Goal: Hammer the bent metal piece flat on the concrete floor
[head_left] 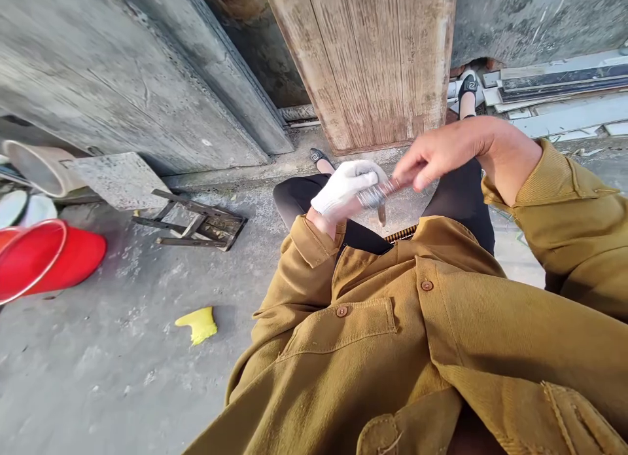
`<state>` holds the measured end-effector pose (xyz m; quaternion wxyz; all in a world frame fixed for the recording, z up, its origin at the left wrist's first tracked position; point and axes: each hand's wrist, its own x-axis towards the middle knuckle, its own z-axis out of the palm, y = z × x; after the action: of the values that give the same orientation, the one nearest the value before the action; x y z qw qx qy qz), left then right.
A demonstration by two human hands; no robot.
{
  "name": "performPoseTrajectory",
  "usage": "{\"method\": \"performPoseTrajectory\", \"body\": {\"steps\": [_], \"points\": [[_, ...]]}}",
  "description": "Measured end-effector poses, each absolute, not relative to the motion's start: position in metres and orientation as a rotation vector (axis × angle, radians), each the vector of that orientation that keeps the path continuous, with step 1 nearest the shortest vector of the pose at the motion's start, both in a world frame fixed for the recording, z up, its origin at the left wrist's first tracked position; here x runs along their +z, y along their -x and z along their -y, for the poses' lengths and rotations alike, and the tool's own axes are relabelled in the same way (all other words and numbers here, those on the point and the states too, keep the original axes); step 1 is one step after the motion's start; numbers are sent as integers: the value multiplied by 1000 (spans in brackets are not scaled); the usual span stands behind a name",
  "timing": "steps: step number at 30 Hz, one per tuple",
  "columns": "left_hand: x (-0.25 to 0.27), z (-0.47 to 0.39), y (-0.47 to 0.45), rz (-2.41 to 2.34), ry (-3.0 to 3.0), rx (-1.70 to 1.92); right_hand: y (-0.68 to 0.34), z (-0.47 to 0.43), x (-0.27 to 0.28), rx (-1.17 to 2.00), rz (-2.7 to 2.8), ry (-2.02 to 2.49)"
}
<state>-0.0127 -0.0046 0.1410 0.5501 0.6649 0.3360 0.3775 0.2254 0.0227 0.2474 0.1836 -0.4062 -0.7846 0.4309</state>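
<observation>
My left hand (346,188), in a white knitted glove, is closed round a bundle of thin silvery wire (375,196) above my lap. The bundle is smeared by motion, and its exact form is hard to make out. Below it pokes out a short brown piece (381,215), perhaps a handle. My bare right hand (444,152) reaches in from the right, its curled fingers at the bundle's right end, with fine strands between them. Those fingertips are blurred and partly hidden.
A wooden door panel (377,62) leans ahead, between my feet. Left are a small wooden stool (206,229), a speckled board (122,186), a red bucket (73,258) and a pale bucket (39,169). A yellow scrap (199,324) lies on the concrete. Stacked strips (564,88) lie right.
</observation>
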Motion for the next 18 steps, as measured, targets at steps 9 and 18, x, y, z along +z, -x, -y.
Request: {"method": "performPoseTrajectory", "body": {"steps": [9, 18], "points": [[136, 15, 9, -735, -1478, 974, -206, -26, 299, 818, 2229, 1193], [175, 27, 33, -879, -1778, 963, -225, -45, 268, 362, 2568, 1429]]}}
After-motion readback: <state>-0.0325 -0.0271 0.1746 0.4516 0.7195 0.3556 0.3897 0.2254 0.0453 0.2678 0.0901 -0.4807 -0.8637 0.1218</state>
